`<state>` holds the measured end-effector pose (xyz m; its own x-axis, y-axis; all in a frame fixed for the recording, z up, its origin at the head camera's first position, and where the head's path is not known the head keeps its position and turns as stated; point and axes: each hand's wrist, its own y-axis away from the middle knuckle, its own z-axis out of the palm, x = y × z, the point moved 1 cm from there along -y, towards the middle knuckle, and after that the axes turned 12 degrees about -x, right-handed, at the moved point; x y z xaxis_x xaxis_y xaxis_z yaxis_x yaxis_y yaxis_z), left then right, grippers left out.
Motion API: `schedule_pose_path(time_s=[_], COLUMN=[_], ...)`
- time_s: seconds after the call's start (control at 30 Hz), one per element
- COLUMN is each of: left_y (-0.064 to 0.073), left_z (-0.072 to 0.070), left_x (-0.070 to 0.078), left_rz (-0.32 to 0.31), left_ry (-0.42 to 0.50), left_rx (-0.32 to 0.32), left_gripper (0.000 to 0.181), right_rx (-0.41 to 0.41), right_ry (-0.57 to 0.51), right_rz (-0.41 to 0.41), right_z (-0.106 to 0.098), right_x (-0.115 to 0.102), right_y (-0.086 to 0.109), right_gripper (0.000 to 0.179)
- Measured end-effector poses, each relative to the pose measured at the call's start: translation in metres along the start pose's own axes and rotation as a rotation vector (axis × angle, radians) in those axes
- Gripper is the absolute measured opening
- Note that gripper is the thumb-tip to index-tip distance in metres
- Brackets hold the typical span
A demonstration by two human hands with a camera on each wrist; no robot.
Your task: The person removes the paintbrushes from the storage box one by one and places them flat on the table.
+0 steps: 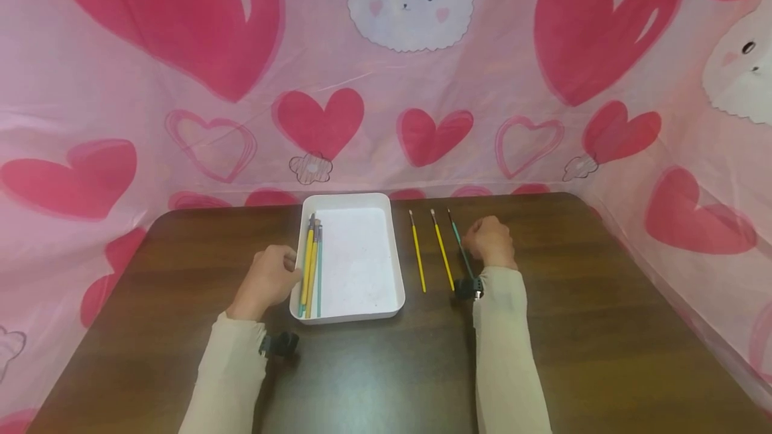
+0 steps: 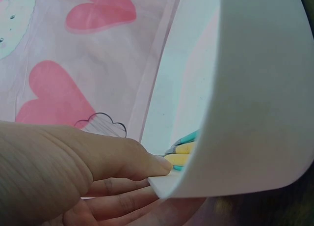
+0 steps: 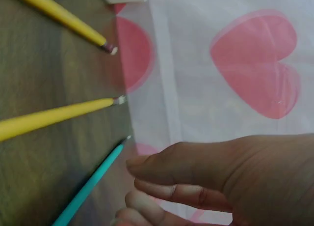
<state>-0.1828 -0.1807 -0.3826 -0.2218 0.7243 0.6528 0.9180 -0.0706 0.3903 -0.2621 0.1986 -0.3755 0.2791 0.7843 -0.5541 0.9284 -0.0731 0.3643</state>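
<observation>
My left hand (image 1: 270, 278) pinches the left rim of a white tray (image 1: 362, 260); in the left wrist view the thumb (image 2: 132, 157) lies over the tray wall (image 2: 260, 98) and the other fingers sit outside it. Several paintbrushes (image 1: 311, 260) with yellow and teal handles lie along the tray's left side, bristles toward the back. My right hand (image 1: 491, 240) hovers beside a teal paintbrush (image 3: 91, 184), fingers loosely curled and holding nothing. Left of that brush lie two yellow paintbrushes (image 1: 419, 256) (image 1: 443, 253) on the table, roughly parallel, bristles toward the back.
The brown wooden table (image 1: 374, 380) carries the tray and the loose brushes. Pink cloth (image 1: 374, 72) printed with hearts hangs close behind the table's back edge and along both sides. A small dark camera (image 1: 280, 345) is strapped at the left wrist, another (image 1: 467, 288) at the right.
</observation>
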Motion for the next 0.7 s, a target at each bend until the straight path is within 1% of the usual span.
schedule_pose_path(time_s=[0.07,0.23,0.33,0.47,0.57,0.7], left_y=[0.0,0.0,0.0,-0.001,0.0,-0.001], left_z=[0.0,-0.001,-0.002,-0.003,-0.003,-0.002], left_x=[0.001,0.001,0.002,0.003,0.002,0.001], left_rz=[0.001,-0.005,-0.005,-0.003,-0.009,-0.008], left_ry=[0.0,-0.002,-0.001,0.005,0.01,0.016], left_rx=[-0.001,-0.007,-0.007,-0.006,-0.008,-0.01], left_gripper=[0.047,0.047,0.047,0.047,0.047,0.046], right_rx=[0.01,0.038,0.016,0.005,-0.009,-0.056], right_ry=[-0.009,-0.018,-0.043,-0.033,-0.032,-0.046], right_rz=[-0.022,-0.116,-0.159,-0.226,-0.33,-0.498], right_z=[-0.002,-0.002,-0.001,0.005,0.014,0.029], right_x=[-0.003,-0.016,-0.026,-0.041,-0.054,-0.072], right_y=[0.001,0.005,0.009,0.012,0.013,0.016], right_gripper=[0.027,0.027,0.026,0.022,0.017,0.013])
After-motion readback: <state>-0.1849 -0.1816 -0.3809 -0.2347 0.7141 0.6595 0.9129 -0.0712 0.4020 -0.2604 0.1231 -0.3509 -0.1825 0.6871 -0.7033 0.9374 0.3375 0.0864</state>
